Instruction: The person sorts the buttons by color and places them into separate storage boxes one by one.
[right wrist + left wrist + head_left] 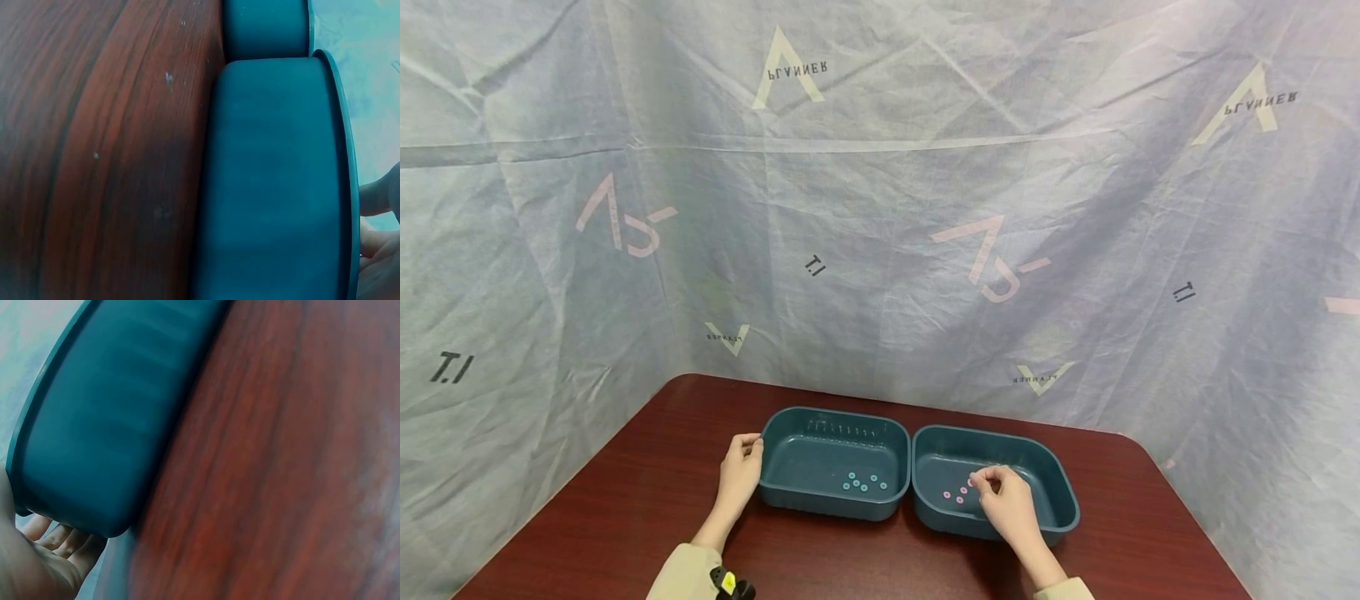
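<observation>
Two dark teal plastic trays stand side by side. At the left tray's (831, 502) outer end, my left hand (742, 471) holds the rim. The left wrist view shows its fingers (69, 540) against the end wall. Several small turquoise buttons (856, 483) lie on that tray's floor. My right hand (1006, 497) is over the right tray (951, 521), thumb and forefinger pinching a small pink button (972, 482). Several more pink buttons (960, 500) lie below it. In the right wrist view the tray wall hides its fingertips.
Both trays stand on a dark red-brown wooden table (820, 562), their near ends touching or almost touching. A printed grey cloth (865, 208) hangs behind the table and along its sides. A black and yellow wrist device (730, 583) is on the left sleeve.
</observation>
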Tool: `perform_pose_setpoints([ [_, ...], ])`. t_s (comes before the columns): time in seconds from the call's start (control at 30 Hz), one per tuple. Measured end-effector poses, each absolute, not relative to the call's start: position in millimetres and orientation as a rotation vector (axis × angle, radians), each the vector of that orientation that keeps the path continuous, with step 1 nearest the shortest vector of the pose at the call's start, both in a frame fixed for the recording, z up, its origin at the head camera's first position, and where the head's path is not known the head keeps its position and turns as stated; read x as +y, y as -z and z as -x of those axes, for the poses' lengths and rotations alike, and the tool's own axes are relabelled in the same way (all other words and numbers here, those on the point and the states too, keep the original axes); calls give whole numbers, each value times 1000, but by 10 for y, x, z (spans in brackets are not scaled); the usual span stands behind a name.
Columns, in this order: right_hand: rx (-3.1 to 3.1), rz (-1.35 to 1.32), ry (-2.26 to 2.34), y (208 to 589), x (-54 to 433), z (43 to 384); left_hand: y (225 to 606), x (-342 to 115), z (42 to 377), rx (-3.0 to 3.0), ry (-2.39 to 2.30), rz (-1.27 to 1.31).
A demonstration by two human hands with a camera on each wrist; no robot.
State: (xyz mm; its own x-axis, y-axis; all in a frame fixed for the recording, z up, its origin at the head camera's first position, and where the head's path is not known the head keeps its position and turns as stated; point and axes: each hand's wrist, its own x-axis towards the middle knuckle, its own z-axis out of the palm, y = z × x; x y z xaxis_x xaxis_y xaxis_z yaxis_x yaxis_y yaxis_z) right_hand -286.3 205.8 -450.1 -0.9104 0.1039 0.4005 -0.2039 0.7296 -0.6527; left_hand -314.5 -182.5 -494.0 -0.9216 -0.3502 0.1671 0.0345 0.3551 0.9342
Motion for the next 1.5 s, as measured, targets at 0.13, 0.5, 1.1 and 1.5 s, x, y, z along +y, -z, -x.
perform_pose_setpoints([
  [0.13,-2533,-59,-1038,4494,2099,2875,4931,-1815,3154,-2284,1586,-278],
  [0.5,-2547,-15,-1100,4456,2161,2904,4917,-1835,3149,-2297,1590,-264],
  [1.1,-2588,33,-998,4437,2339,2978,4927,-1849,3137,-2304,1606,-265],
  [1.5,-2621,85,-972,4504,2510,3024,4945,-1844,3125,-2309,1619,-257],
])
